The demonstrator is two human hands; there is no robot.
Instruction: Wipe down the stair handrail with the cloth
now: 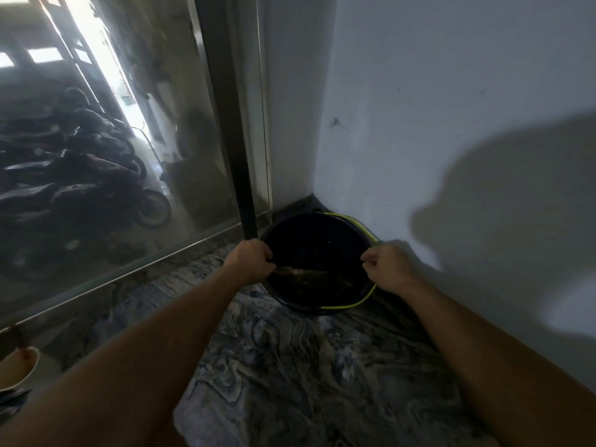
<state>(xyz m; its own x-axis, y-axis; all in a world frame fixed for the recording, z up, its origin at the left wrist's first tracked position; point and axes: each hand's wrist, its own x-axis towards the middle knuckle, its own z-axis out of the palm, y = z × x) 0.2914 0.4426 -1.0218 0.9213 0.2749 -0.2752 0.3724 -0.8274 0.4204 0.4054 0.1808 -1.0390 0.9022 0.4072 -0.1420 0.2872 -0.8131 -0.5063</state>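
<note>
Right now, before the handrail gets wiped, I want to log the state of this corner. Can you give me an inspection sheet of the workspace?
Surface: marbled dark stone floor, no spills that I can make out.
Job's things: dark cloth stretched between both hands over the dark bucket, which has a yellow-green handle and sits in the wall corner; whether it holds water cannot be told. Handrail not clearly in view.
Clutter: a light-coloured object at the lower left edge, unclear what it is.
Hands: left hand and right hand each pinch an end of the cloth.
Cables: nothing seen.
Surroundings: glass panel with dark post; parked motorbikes beyond; white wall to the right.
</note>
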